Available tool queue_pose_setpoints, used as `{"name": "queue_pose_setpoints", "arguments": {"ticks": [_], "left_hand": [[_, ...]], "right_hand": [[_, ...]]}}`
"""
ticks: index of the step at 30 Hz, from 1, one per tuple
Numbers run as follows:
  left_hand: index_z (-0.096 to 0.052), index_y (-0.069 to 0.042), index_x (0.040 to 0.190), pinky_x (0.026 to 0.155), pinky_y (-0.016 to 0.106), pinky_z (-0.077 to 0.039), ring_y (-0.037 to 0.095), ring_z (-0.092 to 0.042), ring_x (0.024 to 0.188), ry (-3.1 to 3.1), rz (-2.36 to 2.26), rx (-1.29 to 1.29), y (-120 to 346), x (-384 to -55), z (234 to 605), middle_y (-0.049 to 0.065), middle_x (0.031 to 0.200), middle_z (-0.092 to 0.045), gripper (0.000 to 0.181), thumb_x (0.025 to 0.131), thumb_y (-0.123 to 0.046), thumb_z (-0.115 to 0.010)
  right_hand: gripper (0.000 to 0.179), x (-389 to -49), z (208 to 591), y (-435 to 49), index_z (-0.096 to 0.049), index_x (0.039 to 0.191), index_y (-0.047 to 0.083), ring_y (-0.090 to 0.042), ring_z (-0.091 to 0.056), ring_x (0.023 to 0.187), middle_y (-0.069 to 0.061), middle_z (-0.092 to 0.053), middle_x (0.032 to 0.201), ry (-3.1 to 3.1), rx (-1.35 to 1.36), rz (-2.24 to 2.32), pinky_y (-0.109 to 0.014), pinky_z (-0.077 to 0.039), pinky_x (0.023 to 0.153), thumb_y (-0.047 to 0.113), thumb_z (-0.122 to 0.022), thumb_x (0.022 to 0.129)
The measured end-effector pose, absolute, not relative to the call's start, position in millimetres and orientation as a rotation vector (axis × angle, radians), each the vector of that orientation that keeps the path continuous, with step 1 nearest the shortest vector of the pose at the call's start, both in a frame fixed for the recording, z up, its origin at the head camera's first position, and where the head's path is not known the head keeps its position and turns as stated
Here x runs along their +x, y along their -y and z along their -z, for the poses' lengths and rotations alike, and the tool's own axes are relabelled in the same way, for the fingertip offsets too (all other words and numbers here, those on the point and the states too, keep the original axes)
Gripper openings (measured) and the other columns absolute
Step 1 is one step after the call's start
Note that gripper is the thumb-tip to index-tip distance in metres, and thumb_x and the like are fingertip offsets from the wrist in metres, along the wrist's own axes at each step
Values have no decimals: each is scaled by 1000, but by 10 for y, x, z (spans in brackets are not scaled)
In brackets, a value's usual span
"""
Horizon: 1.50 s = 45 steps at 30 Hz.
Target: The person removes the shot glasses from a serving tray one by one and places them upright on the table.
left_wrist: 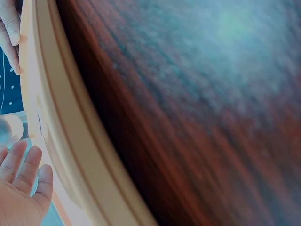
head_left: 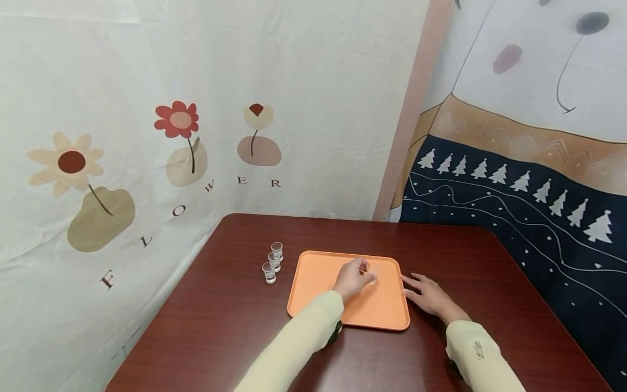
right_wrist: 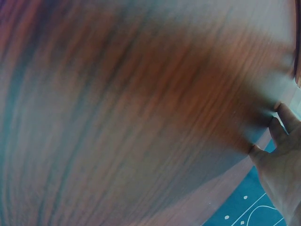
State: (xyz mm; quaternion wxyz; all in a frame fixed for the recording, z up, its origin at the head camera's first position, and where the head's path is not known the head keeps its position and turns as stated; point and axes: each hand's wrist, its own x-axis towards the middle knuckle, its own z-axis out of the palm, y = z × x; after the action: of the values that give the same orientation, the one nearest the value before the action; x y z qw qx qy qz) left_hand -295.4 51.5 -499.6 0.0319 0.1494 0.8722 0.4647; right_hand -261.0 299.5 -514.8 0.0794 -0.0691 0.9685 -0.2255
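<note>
An orange tray [head_left: 318, 272] lies on the table, reaching under my left hand [head_left: 350, 280]. Over its right half, that hand pinches a small clear glass [head_left: 373, 275] between thumb and fingers. In the left wrist view the glass [left_wrist: 10, 129] shows just beyond the fingertips, partly cut off by the frame edge. My right hand [head_left: 430, 296] rests beside the tray's right edge with fingers spread, the fingertips at the rim. The right wrist view shows this hand [right_wrist: 282, 160] at its right border, holding nothing.
Three small clear glasses stand in a row left of the tray: a near one [head_left: 269, 273], a middle one [head_left: 274, 262] and a far one [head_left: 277, 251]. The dark red-brown table [head_left: 235, 326] meets a printed cloth wall [head_left: 318, 109] at the back.
</note>
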Motion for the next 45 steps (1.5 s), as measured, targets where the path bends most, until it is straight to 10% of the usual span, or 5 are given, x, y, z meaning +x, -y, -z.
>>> {"name": "queue_pose_setpoints", "arguments": {"ticks": [45], "left_hand": [[-61, -12, 104, 80, 35, -50, 17, -60, 95, -2713, -1609, 400, 498, -2948, 4763, -1, 98, -63, 25, 91, -28, -75]], "right_hand": [[60, -2582, 5112, -2989, -43, 151, 13, -56, -27, 136, -31, -32, 151, -2906, -243, 683, -73, -26, 102, 45, -53, 101]]}}
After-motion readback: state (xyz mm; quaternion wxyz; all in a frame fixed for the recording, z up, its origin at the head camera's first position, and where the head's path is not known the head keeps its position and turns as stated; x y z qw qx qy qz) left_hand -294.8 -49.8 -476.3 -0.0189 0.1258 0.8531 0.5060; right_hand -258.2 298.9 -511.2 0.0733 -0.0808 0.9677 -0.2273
